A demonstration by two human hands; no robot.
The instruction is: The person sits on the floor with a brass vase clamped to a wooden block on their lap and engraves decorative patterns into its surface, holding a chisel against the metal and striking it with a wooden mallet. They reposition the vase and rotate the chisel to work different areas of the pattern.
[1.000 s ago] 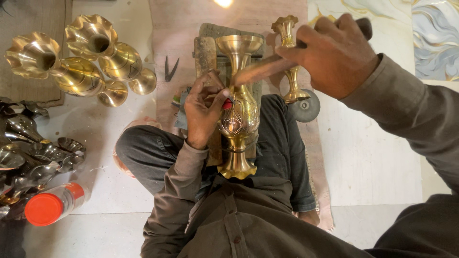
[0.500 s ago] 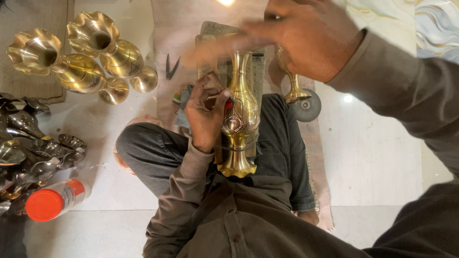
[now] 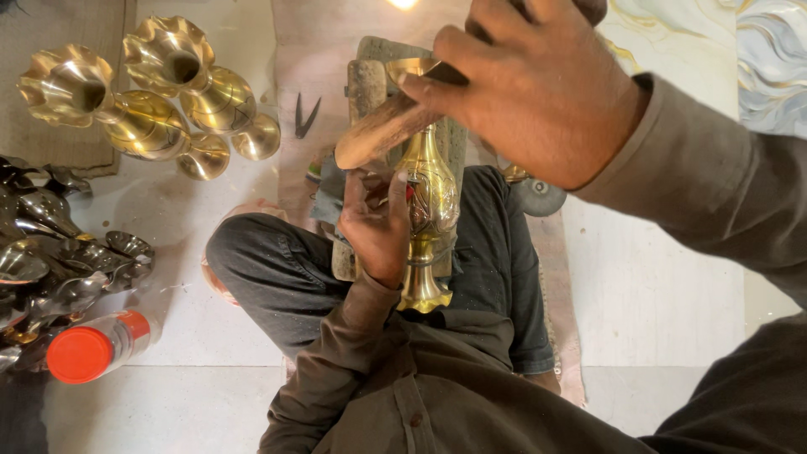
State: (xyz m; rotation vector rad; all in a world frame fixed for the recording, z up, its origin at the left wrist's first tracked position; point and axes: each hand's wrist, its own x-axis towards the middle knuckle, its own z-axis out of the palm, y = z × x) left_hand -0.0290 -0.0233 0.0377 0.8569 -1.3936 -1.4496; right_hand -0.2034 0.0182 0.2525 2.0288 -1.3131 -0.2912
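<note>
While left hand [image 3: 376, 231] grips brass vase [image 3: 430, 197] — right hand [image 3: 538, 88] clutches wooden mallet [image 3: 388, 130] | raised

The right hand [image 3: 538, 92] hid the vase [image 3: 430, 197] mouth and most of the mallet [image 3: 382, 134]; its top was cut off. The left hand [image 3: 376, 227] covered the vase's side.
</note>
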